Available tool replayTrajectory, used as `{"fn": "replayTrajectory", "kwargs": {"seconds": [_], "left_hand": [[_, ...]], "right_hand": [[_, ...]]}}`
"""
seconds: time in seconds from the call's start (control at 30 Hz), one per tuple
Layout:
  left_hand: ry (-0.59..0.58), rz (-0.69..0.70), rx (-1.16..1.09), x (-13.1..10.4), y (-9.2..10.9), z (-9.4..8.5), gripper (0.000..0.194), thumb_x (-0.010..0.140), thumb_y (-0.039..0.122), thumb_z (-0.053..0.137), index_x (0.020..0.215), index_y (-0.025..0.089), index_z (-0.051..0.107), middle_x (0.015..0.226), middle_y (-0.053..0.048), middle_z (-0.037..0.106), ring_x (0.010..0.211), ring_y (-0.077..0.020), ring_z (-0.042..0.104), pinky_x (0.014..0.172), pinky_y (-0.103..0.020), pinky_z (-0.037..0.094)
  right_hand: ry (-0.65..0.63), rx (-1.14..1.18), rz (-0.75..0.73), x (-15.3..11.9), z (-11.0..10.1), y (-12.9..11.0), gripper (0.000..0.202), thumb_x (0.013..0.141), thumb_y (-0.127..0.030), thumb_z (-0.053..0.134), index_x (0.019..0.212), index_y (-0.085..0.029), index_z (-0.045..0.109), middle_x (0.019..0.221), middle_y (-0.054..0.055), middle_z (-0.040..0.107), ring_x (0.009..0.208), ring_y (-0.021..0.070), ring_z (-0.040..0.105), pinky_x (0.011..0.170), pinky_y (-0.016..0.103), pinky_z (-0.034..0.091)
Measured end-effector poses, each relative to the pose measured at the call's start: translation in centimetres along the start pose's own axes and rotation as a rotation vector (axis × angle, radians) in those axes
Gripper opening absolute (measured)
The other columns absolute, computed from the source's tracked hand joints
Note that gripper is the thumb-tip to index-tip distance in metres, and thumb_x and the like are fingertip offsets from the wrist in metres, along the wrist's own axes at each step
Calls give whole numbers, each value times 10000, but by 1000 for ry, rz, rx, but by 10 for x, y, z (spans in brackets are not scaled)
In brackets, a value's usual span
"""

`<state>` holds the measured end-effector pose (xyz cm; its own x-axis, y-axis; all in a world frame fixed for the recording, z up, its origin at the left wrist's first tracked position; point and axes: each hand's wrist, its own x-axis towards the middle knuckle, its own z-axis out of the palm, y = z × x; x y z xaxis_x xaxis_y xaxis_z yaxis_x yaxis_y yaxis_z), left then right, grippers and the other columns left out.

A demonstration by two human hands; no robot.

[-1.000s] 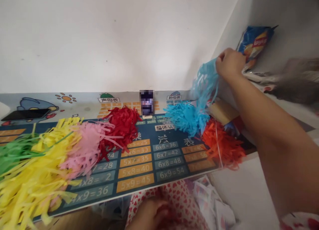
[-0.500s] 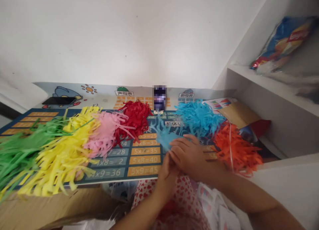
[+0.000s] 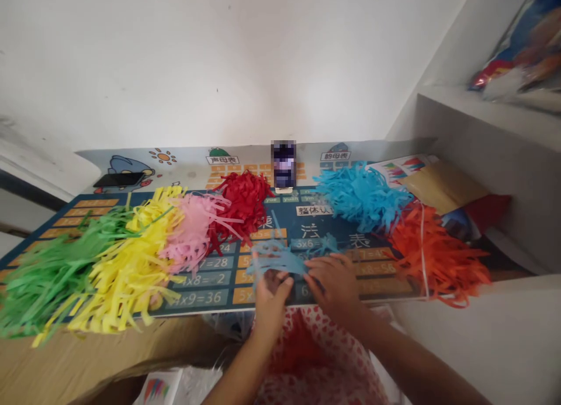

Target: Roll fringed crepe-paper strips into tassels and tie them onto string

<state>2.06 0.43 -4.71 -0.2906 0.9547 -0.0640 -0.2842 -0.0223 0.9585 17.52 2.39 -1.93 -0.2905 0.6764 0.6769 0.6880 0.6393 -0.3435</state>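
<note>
A small piece of light blue fringed tissue paper [image 3: 280, 260] is stretched between my two hands above the table's front part. My left hand [image 3: 270, 297] has its thumb and fingers closed on the paper's left and lower side, with some fingers behind the strips. At the right end, the fingers of my right hand [image 3: 335, 283] pinch the paper. Loose blue strips stick out past the right fingertips. Beyond my right hand lies a fluffy blue fringe bundle [image 3: 363, 194], and a red fringe bundle [image 3: 241, 206] lies farther left.
Pink [image 3: 195, 229], yellow [image 3: 135, 265] and green fringe bundles [image 3: 65, 265] cover the table's left side. An orange bundle [image 3: 438, 256] lies right, by a brown packet [image 3: 442, 186]. A blurred phone [image 3: 284, 164] stands at the wall; a dark phone [image 3: 119, 179] lies back left.
My hands, earlier bunched together on the light blue paper, have moved apart. My left hand has shifted left and the paper is spread out between them. The view has shifted slightly.
</note>
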Motion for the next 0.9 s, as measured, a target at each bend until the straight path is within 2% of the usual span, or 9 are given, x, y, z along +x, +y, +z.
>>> {"fn": "replayTrajectory", "kwargs": {"seconds": [0.13,0.23,0.27,0.3,0.43,0.53,0.63,0.73,0.9], "left_hand": [[202,98,106,9,19,-62,586,857,323,613,1401,292,397,1263,-69,597,1165,-209,589,982,-357,483],[509,489,256,3,36,-86,555,831,288,654,1350,259,462,1349,-60,545,1255,-232,519,1007,-369,467],[539,639,380,-2,39,-87,613,796,254,695,1360,259,454,1381,-57,520,1278,-237,498,1034,-379,444],[465,738,545,-8,41,-83,647,773,232,718,1364,252,454,1391,-66,514,1285,-248,491,1059,-400,419],[-261,834,1164,-14,35,-51,644,849,169,585,1446,213,347,1387,-128,553,1328,-286,467,1118,-516,312],[-494,870,1261,6,29,-33,655,867,69,443,1487,194,273,1355,-115,600,1353,-245,452,1155,-519,216],[-546,902,1244,28,30,-27,591,853,60,416,1421,222,398,1307,-78,644,1333,-228,480,1165,-517,173],[-486,943,1238,38,38,-26,556,838,64,416,1373,206,457,1284,-79,661,1305,-233,513,1163,-527,172],[-384,972,1237,33,45,-26,578,813,51,420,1373,187,461,1269,-92,669,1278,-228,543,1160,-517,193]], "right_hand": [[-65,48,-10,-9,9,-3,92,898,-184,574,859,-262,605,949,-6,759,898,182,682,926,421,367],[-73,69,-20,-9,13,-7,107,903,-171,557,888,-264,607,973,-8,757,919,179,673,944,424,357],[-73,71,-27,-9,15,-8,110,903,-168,556,898,-264,611,979,-10,757,929,179,670,953,425,352],[-81,71,-38,-8,16,-9,114,901,-166,558,912,-262,617,986,-9,756,944,180,665,965,425,346],[-131,73,-106,-8,19,-13,145,890,-159,559,972,-251,636,1017,2,747,1016,185,640,1030,431,307],[-126,78,-95,-8,10,-19,177,892,-138,530,971,-260,630,993,-8,744,1031,183,627,1054,435,288],[-101,136,-118,-4,-7,-31,182,867,-138,561,1009,-239,615,996,18,736,1038,205,614,1006,424,349],[-209,398,-175,-2,-13,-47,130,841,-133,560,951,-194,597,892,32,715,888,171,618,877,336,460],[-442,442,114,-14,21,-53,166,842,-130,448,837,-177,608,879,88,669,845,199,608,788,330,507]]}}
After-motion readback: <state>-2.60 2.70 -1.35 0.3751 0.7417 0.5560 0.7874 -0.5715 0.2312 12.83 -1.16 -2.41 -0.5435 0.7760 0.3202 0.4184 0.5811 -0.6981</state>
